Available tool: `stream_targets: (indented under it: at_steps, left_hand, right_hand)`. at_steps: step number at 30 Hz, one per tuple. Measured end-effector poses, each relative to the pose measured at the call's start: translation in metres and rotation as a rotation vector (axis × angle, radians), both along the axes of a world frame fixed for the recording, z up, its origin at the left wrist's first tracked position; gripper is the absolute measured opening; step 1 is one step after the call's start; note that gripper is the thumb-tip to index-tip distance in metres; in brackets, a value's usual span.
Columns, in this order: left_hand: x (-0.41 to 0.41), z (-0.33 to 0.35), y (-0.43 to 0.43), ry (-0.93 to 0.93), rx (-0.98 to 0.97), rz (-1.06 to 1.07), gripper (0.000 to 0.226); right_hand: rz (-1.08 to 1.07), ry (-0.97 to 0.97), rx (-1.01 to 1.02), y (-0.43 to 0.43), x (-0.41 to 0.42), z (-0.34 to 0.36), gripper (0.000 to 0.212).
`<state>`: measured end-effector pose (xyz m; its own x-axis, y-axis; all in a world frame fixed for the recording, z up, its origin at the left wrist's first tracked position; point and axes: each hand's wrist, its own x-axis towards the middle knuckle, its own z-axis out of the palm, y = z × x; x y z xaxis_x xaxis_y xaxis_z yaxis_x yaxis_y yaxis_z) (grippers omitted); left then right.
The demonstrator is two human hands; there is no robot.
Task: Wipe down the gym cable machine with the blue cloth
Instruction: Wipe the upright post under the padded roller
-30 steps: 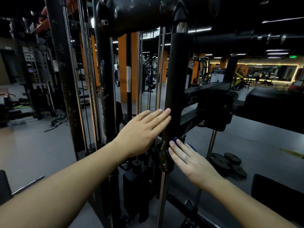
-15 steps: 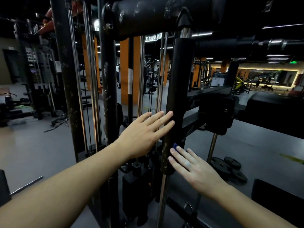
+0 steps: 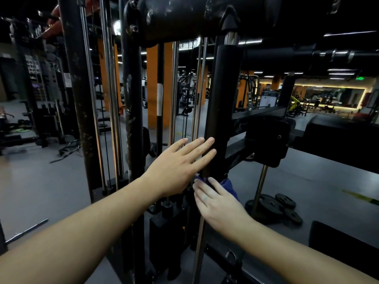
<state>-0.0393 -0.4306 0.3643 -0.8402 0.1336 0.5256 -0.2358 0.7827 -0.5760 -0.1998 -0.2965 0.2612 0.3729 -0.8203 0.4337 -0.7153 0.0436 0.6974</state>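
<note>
A black upright post [image 3: 222, 103] of the cable machine stands in front of me, with chrome guide rods [image 3: 200, 95] beside it. My left hand [image 3: 178, 167] lies flat with straight fingers, its fingertips touching the post's left side. Just below, my right hand [image 3: 215, 199] presses the blue cloth [image 3: 228, 186] against the post with straight fingers. Only a small part of the cloth shows past my fingers. A thick black padded bar [image 3: 184, 17] crosses overhead.
The weight stack [image 3: 164, 228] sits low behind the post. Black weight plates [image 3: 274, 208] lie on the grey floor at the right. A black bracket and arm [image 3: 266, 138] stick out to the right. More black frame uprights [image 3: 78, 99] stand at the left.
My right hand with the cloth has slid slightly up the post, and more blue cloth shows beside the fingers. My left hand has stayed flat on the post.
</note>
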Motion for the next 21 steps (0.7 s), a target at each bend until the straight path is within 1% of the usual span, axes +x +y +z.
stream_targets:
  at_steps: [2, 4, 8, 11, 13, 16, 18, 21]
  left_hand:
    - [0.001, 0.001, -0.001, -0.004, 0.003, 0.003, 0.086]
    - [0.002, 0.002, 0.000, -0.002, 0.001, 0.011, 0.087]
    - [0.004, 0.003, 0.001, -0.018, -0.003, 0.019, 0.083]
    - [0.005, 0.002, 0.000, -0.023, 0.007, 0.030, 0.080]
    - [0.004, 0.002, -0.001, -0.022, 0.018, 0.034, 0.079]
    - [0.006, 0.003, -0.002, -0.042, 0.013, 0.035, 0.077]
    - [0.008, 0.003, -0.002, -0.051, 0.016, 0.037, 0.077]
    - [0.009, 0.003, -0.002, -0.042, 0.024, 0.024, 0.077]
  right_hand:
    - [-0.080, 0.031, 0.060, -0.007, 0.013, 0.004, 0.053]
    - [-0.151, 0.086, 0.114, -0.001, 0.017, 0.008, 0.051]
    - [-0.166, 0.151, 0.153, 0.014, 0.016, 0.016, 0.050]
    - [-0.194, 0.055, 0.102, 0.003, 0.012, 0.035, 0.056]
    - [-0.216, 0.003, 0.078, -0.001, 0.014, 0.045, 0.056]
    - [-0.170, 0.054, 0.157, 0.009, 0.016, 0.023, 0.057]
    - [-0.109, 0.077, 0.209, 0.027, 0.014, -0.002, 0.052]
    - [-0.036, -0.024, 0.189, 0.053, 0.003, -0.018, 0.047]
